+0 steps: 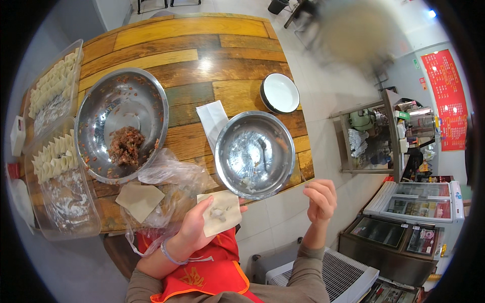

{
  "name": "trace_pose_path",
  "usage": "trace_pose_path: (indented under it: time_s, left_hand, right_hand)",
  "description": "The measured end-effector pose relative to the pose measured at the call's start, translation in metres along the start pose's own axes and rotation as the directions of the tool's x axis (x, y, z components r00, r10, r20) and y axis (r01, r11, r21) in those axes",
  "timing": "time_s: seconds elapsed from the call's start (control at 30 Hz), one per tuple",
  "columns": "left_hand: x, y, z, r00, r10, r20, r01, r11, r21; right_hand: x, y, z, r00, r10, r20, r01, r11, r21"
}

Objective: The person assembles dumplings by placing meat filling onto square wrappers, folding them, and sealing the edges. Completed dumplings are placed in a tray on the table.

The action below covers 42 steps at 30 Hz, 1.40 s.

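Note:
On the palm of my left hand point(195, 223) lies a square dough wrapper point(223, 223) with a little pale filling, maybe shrimp, at its middle. My right hand point(321, 199) is raised to the right of the table, fingers curled, with nothing clearly visible in it. A steel bowl point(254, 154) with pale wet residue stands just beyond the wrapper. Farther left, a larger steel basin point(151, 91) holds a lump of minced meat filling point(127, 146). More wrappers point(140, 200) lie by a clear plastic bag point(170, 178) at the near edge.
Two plastic trays point(96, 212) at the left hold rows of folded dumplings point(55, 157) and white flour. A white bowl with a dark rim point(280, 93) and a folded white cloth or paper point(212, 121) are on the wooden table point(182, 72). A slatted white appliance point(341, 276) stands right of me.

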State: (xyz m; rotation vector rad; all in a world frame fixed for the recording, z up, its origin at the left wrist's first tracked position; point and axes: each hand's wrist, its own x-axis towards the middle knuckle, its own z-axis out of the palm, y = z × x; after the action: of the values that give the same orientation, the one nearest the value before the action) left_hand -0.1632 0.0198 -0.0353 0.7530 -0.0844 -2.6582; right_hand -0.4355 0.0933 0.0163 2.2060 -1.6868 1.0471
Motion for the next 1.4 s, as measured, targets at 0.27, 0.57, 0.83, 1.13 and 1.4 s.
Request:
trace_pose_path:
  time_s: [0.27,0.57,0.83,1.13,1.4]
  left_hand:
    - [0.0,0.001,0.005,0.998,-0.013,-0.065,0.013,1.0,0.003]
    - [0.001,0.0,0.003,0.998,-0.009,-0.062,0.009,1.0,0.001]
    - [0.001,-0.002,0.007,0.998,-0.016,-0.054,0.016,1.0,0.009]
    - [0.002,-0.004,0.01,0.999,-0.007,-0.044,0.007,1.0,0.006]
    - [0.003,-0.003,0.008,0.999,-0.014,-0.044,0.013,1.0,-0.017]
  right_hand:
    - [0.001,0.002,-0.005,0.996,0.017,0.083,-0.029,0.988,0.149]
    - [-0.01,0.006,-0.018,1.0,-0.006,0.027,0.007,0.999,-0.043]
    - [-0.01,-0.006,-0.024,1.0,0.008,0.028,-0.007,0.999,-0.046]
    - [-0.005,0.002,-0.007,0.993,0.118,0.005,-0.118,0.987,0.11]
    - [-0.006,0.014,0.002,0.973,0.212,0.088,-0.227,0.83,0.509]
